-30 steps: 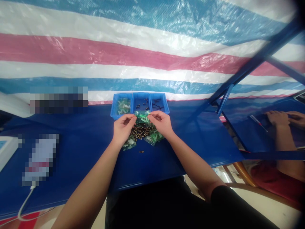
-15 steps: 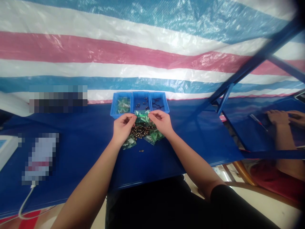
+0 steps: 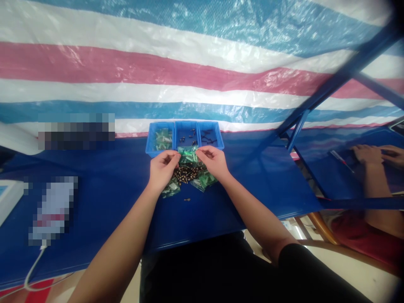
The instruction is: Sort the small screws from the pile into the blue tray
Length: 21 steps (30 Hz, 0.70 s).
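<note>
My left hand point(image 3: 162, 167) and my right hand point(image 3: 214, 162) pinch the two upper corners of a small green plastic bag point(image 3: 188, 155), held between them above the blue table point(image 3: 110, 185). Under the bag lies a heap of small dark and brass-coloured screws point(image 3: 187, 173), with more green bags point(image 3: 205, 180) spread around it. One loose screw point(image 3: 187, 199) lies nearer to me. Behind the hands stands a blue tray point(image 3: 184, 134) with three compartments: green bags on the left, small dark parts in the middle and right.
A white device with a cable point(image 3: 38, 256) and a blurred object point(image 3: 52, 210) lie at the left. A blue metal frame point(image 3: 303, 113) rises at the right. Another person's hands point(image 3: 375, 155) rest on the neighbouring table beside a thin red tool point(image 3: 341, 162). A striped tarpaulin hangs behind.
</note>
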{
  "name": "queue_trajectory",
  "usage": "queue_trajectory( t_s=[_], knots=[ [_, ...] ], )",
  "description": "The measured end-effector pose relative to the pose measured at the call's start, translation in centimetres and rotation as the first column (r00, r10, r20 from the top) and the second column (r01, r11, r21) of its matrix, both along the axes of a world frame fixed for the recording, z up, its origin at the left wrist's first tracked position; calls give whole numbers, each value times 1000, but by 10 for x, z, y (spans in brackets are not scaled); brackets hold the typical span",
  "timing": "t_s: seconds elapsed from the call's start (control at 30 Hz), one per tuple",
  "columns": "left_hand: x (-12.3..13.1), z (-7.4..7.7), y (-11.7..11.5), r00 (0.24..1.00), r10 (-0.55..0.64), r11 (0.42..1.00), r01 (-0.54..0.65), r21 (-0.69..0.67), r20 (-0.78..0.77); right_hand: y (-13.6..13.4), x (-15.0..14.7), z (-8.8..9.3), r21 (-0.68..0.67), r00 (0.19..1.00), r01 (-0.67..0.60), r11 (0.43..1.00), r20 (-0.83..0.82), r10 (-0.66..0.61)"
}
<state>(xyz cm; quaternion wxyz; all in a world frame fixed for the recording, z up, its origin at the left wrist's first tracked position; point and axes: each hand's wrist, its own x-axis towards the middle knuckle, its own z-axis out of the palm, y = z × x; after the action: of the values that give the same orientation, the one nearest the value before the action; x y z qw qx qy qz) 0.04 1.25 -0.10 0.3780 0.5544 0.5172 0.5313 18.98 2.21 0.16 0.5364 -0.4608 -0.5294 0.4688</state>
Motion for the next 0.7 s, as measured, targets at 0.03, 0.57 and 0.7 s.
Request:
queue_trajectory(
  t_s=[0.03, 0.57, 0.7],
  knots=[
    [0, 0, 0, 1000, 1, 1000, -1, 3, -3, 0, 0, 0, 4, 1000, 9, 1000, 14, -9],
    [3, 5, -2, 983, -64, 998, 63, 9, 175, -3, -1, 6, -17, 998, -24, 1000, -63, 23],
    [2, 1, -1, 996, 9, 999, -13, 49, 85, -2, 0, 6, -15, 1000, 10, 1000, -17, -10]
  ],
)
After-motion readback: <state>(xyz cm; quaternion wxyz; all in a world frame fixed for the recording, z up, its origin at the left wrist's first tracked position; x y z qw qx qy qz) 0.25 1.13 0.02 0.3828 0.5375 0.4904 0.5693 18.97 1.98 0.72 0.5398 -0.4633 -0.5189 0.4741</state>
